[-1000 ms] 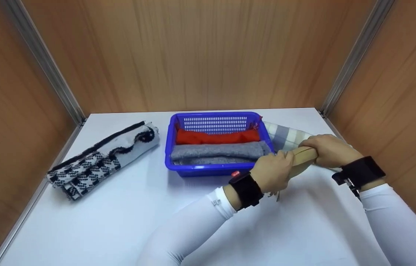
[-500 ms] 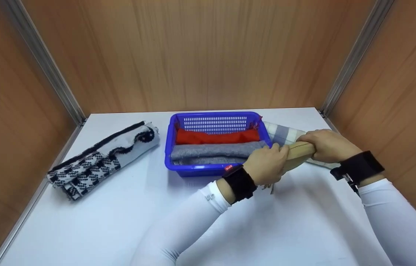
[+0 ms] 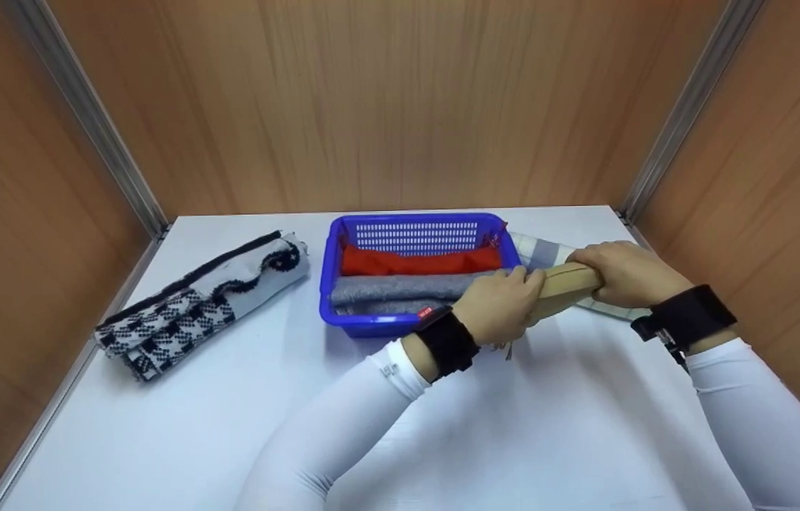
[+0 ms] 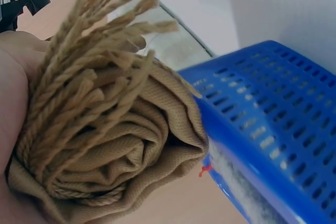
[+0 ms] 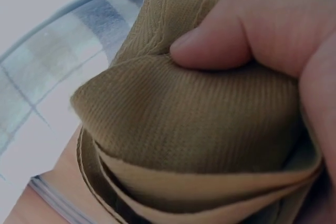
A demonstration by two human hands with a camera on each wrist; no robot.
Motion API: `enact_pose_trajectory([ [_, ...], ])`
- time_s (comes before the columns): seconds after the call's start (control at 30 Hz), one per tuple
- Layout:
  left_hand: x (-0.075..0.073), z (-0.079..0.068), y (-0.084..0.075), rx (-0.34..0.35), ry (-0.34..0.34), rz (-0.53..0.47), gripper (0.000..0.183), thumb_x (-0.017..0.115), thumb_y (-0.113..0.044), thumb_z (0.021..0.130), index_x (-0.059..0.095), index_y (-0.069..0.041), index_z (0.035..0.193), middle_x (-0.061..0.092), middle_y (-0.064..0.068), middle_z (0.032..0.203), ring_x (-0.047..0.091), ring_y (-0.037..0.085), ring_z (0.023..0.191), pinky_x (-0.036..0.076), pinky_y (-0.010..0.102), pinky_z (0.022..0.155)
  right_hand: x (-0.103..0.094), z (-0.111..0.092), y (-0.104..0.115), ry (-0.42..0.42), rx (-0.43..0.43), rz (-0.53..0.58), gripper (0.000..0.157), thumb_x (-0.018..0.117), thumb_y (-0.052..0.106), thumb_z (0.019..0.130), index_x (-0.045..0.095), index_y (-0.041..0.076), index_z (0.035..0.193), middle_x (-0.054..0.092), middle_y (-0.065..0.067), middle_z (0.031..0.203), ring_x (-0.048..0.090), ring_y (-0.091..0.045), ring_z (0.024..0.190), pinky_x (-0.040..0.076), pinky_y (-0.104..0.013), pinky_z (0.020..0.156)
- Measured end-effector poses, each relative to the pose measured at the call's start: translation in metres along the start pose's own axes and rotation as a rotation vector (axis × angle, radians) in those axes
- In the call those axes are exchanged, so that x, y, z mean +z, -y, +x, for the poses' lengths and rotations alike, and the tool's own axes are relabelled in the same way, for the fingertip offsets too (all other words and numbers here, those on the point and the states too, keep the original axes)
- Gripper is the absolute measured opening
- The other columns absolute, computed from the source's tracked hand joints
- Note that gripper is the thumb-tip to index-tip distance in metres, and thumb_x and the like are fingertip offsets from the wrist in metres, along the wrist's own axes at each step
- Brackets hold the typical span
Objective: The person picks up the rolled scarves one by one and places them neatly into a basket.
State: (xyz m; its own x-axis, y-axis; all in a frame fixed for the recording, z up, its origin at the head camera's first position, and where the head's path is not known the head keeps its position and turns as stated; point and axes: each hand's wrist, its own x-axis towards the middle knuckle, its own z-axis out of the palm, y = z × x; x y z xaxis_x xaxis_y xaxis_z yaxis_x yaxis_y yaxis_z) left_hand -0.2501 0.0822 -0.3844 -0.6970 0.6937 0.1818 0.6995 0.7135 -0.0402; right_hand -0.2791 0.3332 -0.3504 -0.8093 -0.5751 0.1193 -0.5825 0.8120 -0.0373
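Note:
A rolled tan scarf (image 3: pixel 561 289) hangs above the table, held at both ends. My left hand (image 3: pixel 493 309) grips its left end, just over the near right corner of the blue basket (image 3: pixel 364 321). At the other end my right hand (image 3: pixel 628 273) holds it, the thumb (image 5: pixel 210 45) pressing on the cloth in the right wrist view. Spiral layers and a twisted fringe (image 4: pixel 84 124) show at the roll's end in the left wrist view. Inside the basket lie a red rolled cloth (image 3: pixel 417 265) at the back and a grey one (image 3: pixel 400 289) in front of it.
A checked pale scarf (image 3: pixel 540 251) lies right of the basket, partly behind my hands. On the left of the white table (image 3: pixel 215 426) lies a rolled black-and-white patterned scarf (image 3: pixel 201 305). Wooden panels (image 3: pixel 400 106) stand at the back and both sides.
Both hands have carried the tan scarf left and slightly away from me, so the left hand now overlaps the basket's near right corner. The other scarves and the basket stay in place.

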Motion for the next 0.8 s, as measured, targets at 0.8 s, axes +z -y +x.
enact_pose_trajectory([
  [0.8,-0.008,-0.015,0.034,0.017,0.012,0.035,0.065,0.074,-0.044,0.102,0.048,-0.014,0.152,0.07,0.01,0.129,0.071,0.026,0.107,0.066,0.038,0.088,0.006,0.019,0.016,-0.02,-0.005,0.004,0.045,0.089,0.003,0.08,0.074,0.01,0.122,0.08,-0.009,0.109,0.075,-0.032,0.098,0.058,-0.058,0.096],
])
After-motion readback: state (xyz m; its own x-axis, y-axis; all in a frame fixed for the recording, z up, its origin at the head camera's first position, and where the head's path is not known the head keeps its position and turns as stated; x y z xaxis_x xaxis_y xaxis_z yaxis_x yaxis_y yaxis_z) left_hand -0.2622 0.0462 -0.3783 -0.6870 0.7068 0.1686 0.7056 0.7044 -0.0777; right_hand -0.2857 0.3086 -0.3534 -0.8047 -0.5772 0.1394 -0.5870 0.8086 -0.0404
